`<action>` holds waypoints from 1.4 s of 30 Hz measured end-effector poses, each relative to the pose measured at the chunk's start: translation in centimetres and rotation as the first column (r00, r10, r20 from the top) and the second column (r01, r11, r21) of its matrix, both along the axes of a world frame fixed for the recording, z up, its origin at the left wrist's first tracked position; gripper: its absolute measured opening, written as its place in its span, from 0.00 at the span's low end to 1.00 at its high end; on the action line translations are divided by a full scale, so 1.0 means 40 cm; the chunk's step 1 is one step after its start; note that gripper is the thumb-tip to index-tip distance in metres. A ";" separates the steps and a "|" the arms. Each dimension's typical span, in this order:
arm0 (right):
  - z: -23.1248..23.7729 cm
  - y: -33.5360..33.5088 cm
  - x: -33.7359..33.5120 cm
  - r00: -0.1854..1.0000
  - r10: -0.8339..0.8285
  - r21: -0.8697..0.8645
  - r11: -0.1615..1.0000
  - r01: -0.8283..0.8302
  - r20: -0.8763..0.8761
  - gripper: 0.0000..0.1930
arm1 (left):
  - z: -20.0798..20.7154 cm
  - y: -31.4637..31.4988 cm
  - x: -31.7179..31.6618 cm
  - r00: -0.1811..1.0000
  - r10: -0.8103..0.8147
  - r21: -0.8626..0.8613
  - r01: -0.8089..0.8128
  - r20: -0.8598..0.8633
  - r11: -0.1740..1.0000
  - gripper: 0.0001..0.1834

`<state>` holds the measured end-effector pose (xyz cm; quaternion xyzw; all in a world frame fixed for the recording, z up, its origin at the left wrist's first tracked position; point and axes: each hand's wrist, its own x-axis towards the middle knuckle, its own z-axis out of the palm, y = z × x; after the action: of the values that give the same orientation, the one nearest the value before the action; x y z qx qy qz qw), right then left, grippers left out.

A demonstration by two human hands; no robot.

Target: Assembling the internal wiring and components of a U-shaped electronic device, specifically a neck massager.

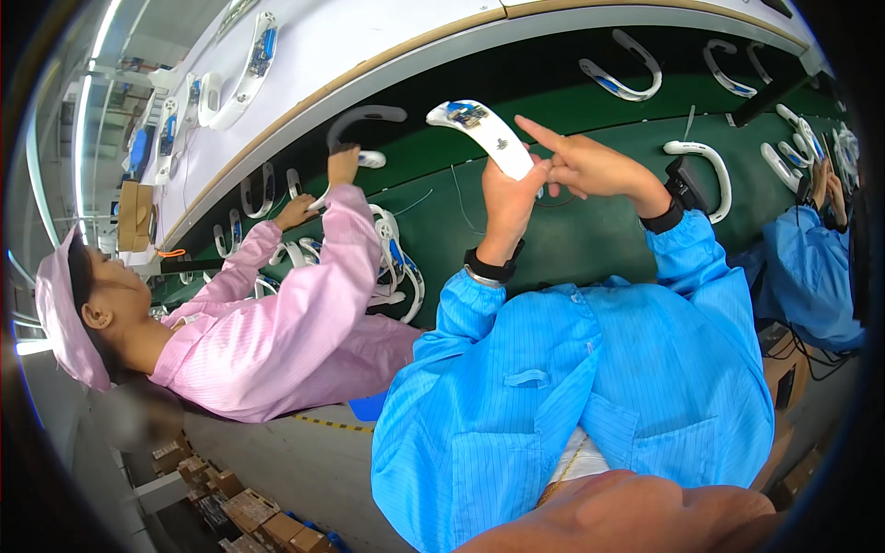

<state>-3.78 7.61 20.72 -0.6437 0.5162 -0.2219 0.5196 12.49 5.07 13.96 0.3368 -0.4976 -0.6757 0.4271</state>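
Observation:
Above the green bench mat my left hand grips the lower end of a white curved plastic housing. Its broad end points up and left, with a small circuit board and a blue part exposed. My right hand is beside that lower end, index finger stretched toward the housing's edge, the other fingers bent near my left thumb. Nothing shows in the right hand, though its inner side is partly hidden. A thin dark wire appears below its fingers. To its right lies another white curved housing.
On the left, a co-worker in a pink smock handles a similar housing. At far right is another person's blue sleeve. A white shelf runs along the far side, holding housings; several more lie beneath it.

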 end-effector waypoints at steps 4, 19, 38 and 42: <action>-0.053 0.019 -0.014 0.977 -0.096 -0.045 0.993 0.106 0.193 0.40 | -0.003 -0.030 0.004 0.975 0.167 0.059 -0.160 -0.149 0.985 0.18; -0.032 0.021 0.015 0.978 -0.155 -0.011 0.987 0.158 0.137 0.40 | 0.008 -0.011 0.001 0.997 0.055 -0.025 -0.056 -0.055 0.998 0.19; -0.149 0.089 0.032 0.790 -0.454 -0.279 0.762 0.584 0.412 0.05 | 0.033 -0.095 0.068 0.841 0.322 0.267 -0.222 -0.434 0.938 0.15; -0.150 0.110 0.056 0.839 -0.464 -0.553 0.635 0.539 0.286 0.03 | -0.001 -0.124 0.081 0.699 0.370 0.466 -0.060 -0.612 0.883 0.18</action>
<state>-1.56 11.99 14.72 -0.5930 0.5423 -0.5496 0.2285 15.75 0.12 13.91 0.2021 -0.1065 -0.7841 0.5770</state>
